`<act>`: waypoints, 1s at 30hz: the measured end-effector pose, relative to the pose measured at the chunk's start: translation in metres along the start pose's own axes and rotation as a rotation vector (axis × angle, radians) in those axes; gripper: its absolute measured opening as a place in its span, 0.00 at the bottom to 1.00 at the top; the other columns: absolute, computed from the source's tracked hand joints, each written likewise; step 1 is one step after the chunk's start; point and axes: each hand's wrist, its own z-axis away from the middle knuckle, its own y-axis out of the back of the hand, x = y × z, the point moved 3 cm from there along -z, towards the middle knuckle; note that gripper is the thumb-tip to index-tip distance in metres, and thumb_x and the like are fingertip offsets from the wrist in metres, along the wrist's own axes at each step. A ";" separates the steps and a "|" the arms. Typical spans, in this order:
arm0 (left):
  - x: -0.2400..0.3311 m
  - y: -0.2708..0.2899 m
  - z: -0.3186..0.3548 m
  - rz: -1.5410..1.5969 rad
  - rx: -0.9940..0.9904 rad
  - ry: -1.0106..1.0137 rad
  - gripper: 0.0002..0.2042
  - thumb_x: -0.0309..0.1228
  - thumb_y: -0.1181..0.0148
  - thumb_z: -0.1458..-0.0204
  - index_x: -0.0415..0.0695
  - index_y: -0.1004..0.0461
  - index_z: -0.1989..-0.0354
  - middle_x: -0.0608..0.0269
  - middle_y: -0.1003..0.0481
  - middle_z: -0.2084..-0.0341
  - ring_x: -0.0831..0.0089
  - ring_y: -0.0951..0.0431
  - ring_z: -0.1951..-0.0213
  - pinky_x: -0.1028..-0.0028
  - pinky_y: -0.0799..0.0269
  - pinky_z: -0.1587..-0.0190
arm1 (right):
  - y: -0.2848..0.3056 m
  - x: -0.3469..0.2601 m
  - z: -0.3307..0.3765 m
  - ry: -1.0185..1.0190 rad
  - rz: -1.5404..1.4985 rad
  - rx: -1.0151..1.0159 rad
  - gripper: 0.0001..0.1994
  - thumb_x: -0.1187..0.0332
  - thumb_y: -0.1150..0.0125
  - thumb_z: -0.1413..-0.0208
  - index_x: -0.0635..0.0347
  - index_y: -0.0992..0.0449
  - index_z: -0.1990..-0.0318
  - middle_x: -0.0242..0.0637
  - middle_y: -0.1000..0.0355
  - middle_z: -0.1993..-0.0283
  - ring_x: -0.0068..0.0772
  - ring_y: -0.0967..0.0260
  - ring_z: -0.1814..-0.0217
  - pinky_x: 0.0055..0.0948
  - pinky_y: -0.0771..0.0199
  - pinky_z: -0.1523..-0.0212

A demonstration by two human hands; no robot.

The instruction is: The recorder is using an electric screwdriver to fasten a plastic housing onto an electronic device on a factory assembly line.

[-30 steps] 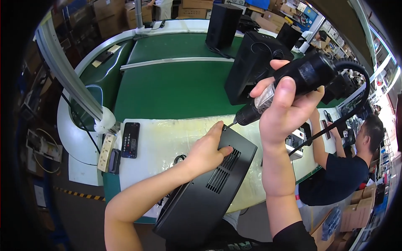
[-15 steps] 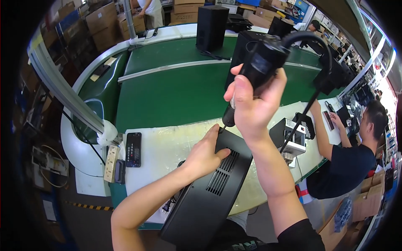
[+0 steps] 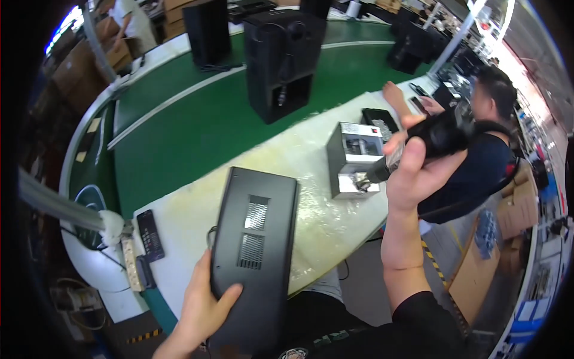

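Note:
A black oblong case (image 3: 257, 227) with two vent grilles lies tilted across the near edge of the bench. My left hand (image 3: 206, 305) grips its left side, thumb on top and the other fingers hidden beneath the edge. In my right hand (image 3: 418, 173) is a black electric screwdriver (image 3: 439, 131), held well to the right of the case. Its tip points down-left at the front opening of a small box-shaped screw feeder (image 3: 353, 146). Whether the bit touches a screw there is too small to tell.
Behind the feeder sits a black tray of small parts (image 3: 378, 121). A tall black speaker cabinet (image 3: 278, 66) stands on the green conveyor (image 3: 173, 167). A remote control (image 3: 150, 234) and a power strip (image 3: 130, 263) lie at left. A co-worker (image 3: 478, 149) sits close on the right.
My right hand has carried the screwdriver from the case's far corner rightward to the screw feeder. My left hand has moved from the far end to the case's left side. The view has swung right.

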 end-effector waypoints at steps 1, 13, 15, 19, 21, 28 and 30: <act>0.001 0.000 0.011 0.035 0.007 0.085 0.38 0.25 0.37 0.54 0.30 0.51 0.35 0.38 0.36 0.43 0.55 0.35 0.40 0.68 0.42 0.38 | 0.023 0.013 0.010 0.005 0.063 -0.032 0.20 0.71 0.49 0.43 0.66 0.47 0.46 0.49 0.32 0.57 0.25 0.33 0.78 0.22 0.29 0.76; -0.004 -0.010 -0.035 0.157 -0.004 0.014 0.38 0.26 0.35 0.55 0.31 0.49 0.36 0.38 0.31 0.48 0.57 0.30 0.45 0.70 0.38 0.42 | 0.083 0.071 0.073 -0.248 0.201 -0.056 0.24 0.66 0.50 0.40 0.63 0.50 0.42 0.47 0.32 0.55 0.25 0.32 0.76 0.25 0.29 0.71; -0.006 -0.013 -0.039 0.128 -0.020 0.021 0.39 0.32 0.36 0.53 0.30 0.49 0.36 0.35 0.31 0.49 0.51 0.29 0.46 0.66 0.35 0.44 | 0.081 0.051 0.069 -0.295 0.233 -0.071 0.23 0.69 0.49 0.41 0.63 0.49 0.42 0.45 0.29 0.56 0.24 0.33 0.78 0.23 0.29 0.75; -0.005 -0.012 -0.039 0.099 -0.125 0.037 0.40 0.45 0.39 0.48 0.30 0.51 0.36 0.31 0.35 0.47 0.40 0.29 0.50 0.58 0.32 0.48 | 0.016 -0.033 0.017 -0.258 -0.071 -0.084 0.26 0.54 0.54 0.38 0.71 0.42 0.46 0.49 0.31 0.58 0.25 0.35 0.80 0.23 0.31 0.83; -0.013 -0.013 -0.038 0.086 -0.101 0.015 0.40 0.46 0.41 0.48 0.30 0.51 0.36 0.31 0.37 0.45 0.39 0.29 0.51 0.58 0.32 0.48 | -0.037 -0.071 0.010 -0.278 -0.153 -0.016 0.29 0.49 0.64 0.35 0.68 0.45 0.40 0.49 0.33 0.51 0.24 0.37 0.80 0.38 0.26 0.55; -0.021 -0.017 -0.037 0.068 -0.087 -0.063 0.40 0.46 0.43 0.46 0.27 0.53 0.37 0.32 0.43 0.40 0.38 0.29 0.52 0.58 0.31 0.47 | -0.125 -0.103 0.027 -0.286 -0.259 -0.311 0.41 0.38 0.57 0.42 0.60 0.61 0.34 0.49 0.34 0.53 0.26 0.32 0.78 0.23 0.29 0.77; -0.022 -0.018 -0.036 0.082 -0.062 -0.077 0.40 0.46 0.43 0.46 0.26 0.52 0.37 0.33 0.42 0.41 0.38 0.28 0.52 0.58 0.30 0.48 | -0.136 -0.117 0.032 -0.400 -0.205 -0.325 0.49 0.35 0.50 0.47 0.59 0.65 0.32 0.48 0.33 0.53 0.27 0.28 0.76 0.23 0.29 0.72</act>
